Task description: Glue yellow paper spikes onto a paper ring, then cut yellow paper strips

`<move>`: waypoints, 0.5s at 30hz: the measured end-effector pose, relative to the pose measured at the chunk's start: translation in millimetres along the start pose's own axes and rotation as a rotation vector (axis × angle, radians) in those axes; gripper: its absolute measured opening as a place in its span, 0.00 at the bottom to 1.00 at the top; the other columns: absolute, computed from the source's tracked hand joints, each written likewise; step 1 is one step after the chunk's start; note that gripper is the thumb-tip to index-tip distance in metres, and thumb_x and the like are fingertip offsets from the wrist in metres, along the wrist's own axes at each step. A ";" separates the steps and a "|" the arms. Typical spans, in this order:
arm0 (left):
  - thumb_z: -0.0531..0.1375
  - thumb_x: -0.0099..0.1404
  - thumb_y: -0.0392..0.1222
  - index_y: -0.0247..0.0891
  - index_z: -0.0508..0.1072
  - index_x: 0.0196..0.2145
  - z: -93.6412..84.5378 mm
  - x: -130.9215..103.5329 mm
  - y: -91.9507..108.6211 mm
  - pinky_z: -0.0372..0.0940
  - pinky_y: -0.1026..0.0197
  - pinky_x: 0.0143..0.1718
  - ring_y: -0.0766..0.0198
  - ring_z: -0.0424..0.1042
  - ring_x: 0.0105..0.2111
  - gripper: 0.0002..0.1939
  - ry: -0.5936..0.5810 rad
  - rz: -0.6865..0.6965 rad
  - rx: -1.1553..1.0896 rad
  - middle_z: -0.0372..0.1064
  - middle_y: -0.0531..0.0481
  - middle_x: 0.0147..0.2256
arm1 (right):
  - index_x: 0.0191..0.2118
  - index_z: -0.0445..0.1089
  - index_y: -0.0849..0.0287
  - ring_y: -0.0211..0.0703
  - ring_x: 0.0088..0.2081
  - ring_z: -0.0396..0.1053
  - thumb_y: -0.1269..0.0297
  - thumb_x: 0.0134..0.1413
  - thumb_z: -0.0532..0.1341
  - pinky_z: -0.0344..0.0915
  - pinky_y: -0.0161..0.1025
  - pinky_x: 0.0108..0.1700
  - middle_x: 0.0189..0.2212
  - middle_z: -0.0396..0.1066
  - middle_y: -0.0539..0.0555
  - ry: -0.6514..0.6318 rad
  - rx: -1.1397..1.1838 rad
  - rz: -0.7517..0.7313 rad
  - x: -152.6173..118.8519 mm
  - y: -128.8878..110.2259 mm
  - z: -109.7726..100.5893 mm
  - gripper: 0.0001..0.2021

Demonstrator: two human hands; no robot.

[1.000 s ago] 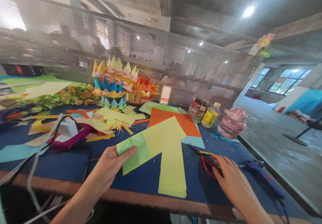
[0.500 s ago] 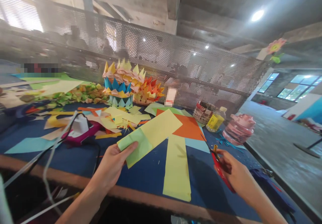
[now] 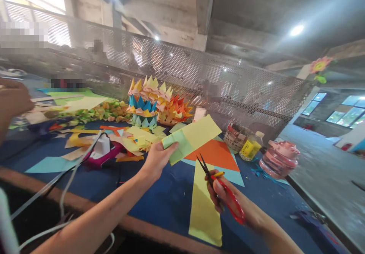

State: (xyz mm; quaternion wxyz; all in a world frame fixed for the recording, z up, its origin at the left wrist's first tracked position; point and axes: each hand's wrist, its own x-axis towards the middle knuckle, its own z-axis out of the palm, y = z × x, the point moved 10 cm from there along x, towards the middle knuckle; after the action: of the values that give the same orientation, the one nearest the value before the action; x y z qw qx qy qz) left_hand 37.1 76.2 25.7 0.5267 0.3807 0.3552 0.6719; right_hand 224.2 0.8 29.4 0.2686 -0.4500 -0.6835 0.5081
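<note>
My left hand (image 3: pixel 160 158) pinches one end of a folded strip of yellow-green paper (image 3: pixel 201 134), raised above the table. In my right hand (image 3: pixel 224 191) are red-handled scissors (image 3: pixel 238 208), their dark blades slightly apart and pointing up and left, below the held strip. A short yellow stick (image 3: pixel 219 174) shows beside the scissors at my fingers. Under the blades lies a long yellow-green strip (image 3: pixel 203 208) on the blue tabletop. Orange paper (image 3: pixel 218 154) lies behind it, over light blue paper (image 3: pixel 236 176).
Paper crowns (image 3: pixel 148 105) stand at the back beside piled scraps (image 3: pixel 105 111). A magenta power strip (image 3: pixel 104 155) with cables is at left. A basket (image 3: pixel 234 137), yellow-labelled bottle (image 3: pixel 251 146) and pink jug (image 3: pixel 278 159) stand right. Another person's hand (image 3: pixel 15 98) is far left.
My left hand has moved up and right with the folded strip. My right hand has brought the scissors left, over the lying strip. Another person's hand has appeared at left; the view has shifted.
</note>
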 end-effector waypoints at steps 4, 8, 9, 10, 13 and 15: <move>0.70 0.46 0.49 0.30 0.77 0.30 8.2 9.6 -9.3 0.67 0.62 0.30 0.58 0.75 0.29 0.19 -0.059 -0.025 0.013 0.77 0.45 0.29 | 0.40 0.60 0.57 0.33 0.22 0.54 0.41 0.56 0.53 0.56 0.33 0.25 0.23 0.57 0.44 0.049 0.118 -0.040 29.7 2.8 -2.9 0.22; 0.70 0.47 0.49 0.31 0.77 0.32 6.5 9.2 -19.5 0.67 0.63 0.29 0.58 0.75 0.28 0.19 -0.087 -0.073 -0.004 0.77 0.45 0.29 | 0.41 0.60 0.58 0.32 0.20 0.52 0.41 0.54 0.54 0.54 0.32 0.22 0.22 0.55 0.43 0.045 0.143 -0.044 48.5 7.4 -1.2 0.23; 0.70 0.48 0.49 0.31 0.77 0.33 5.8 8.5 -20.5 0.67 0.63 0.29 0.58 0.75 0.28 0.19 -0.091 -0.082 -0.013 0.77 0.45 0.29 | 0.41 0.60 0.58 0.32 0.20 0.52 0.41 0.55 0.54 0.54 0.33 0.22 0.22 0.54 0.43 0.045 0.135 -0.045 50.1 7.2 -0.8 0.23; 0.70 0.48 0.49 0.31 0.77 0.33 5.4 7.8 -21.2 0.67 0.63 0.29 0.58 0.75 0.28 0.19 -0.094 -0.090 -0.022 0.77 0.45 0.30 | 0.42 0.60 0.58 0.32 0.20 0.52 0.42 0.55 0.54 0.54 0.33 0.23 0.22 0.54 0.43 0.049 0.125 -0.050 50.7 6.3 -0.6 0.22; 0.70 0.48 0.48 0.31 0.77 0.35 6.0 6.6 -23.0 0.68 0.62 0.29 0.58 0.75 0.28 0.20 -0.108 -0.112 -0.045 0.77 0.44 0.30 | 0.42 0.60 0.58 0.32 0.21 0.53 0.43 0.56 0.54 0.55 0.34 0.25 0.22 0.55 0.43 0.054 0.089 -0.065 50.0 3.2 0.1 0.21; 0.70 0.47 0.48 0.31 0.77 0.35 6.4 7.1 -24.5 0.68 0.62 0.29 0.58 0.75 0.28 0.21 -0.110 -0.120 -0.055 0.77 0.44 0.30 | 0.43 0.60 0.57 0.32 0.22 0.54 0.42 0.55 0.55 0.55 0.34 0.26 0.23 0.54 0.44 0.051 0.070 -0.064 50.4 3.7 -0.1 0.22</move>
State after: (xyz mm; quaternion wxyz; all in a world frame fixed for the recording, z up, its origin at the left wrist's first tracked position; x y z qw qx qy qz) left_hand 52.4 88.3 8.0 0.5953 0.3803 0.3292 0.6266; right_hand 202.8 45.9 21.4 0.3177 -0.4310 -0.6722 0.5113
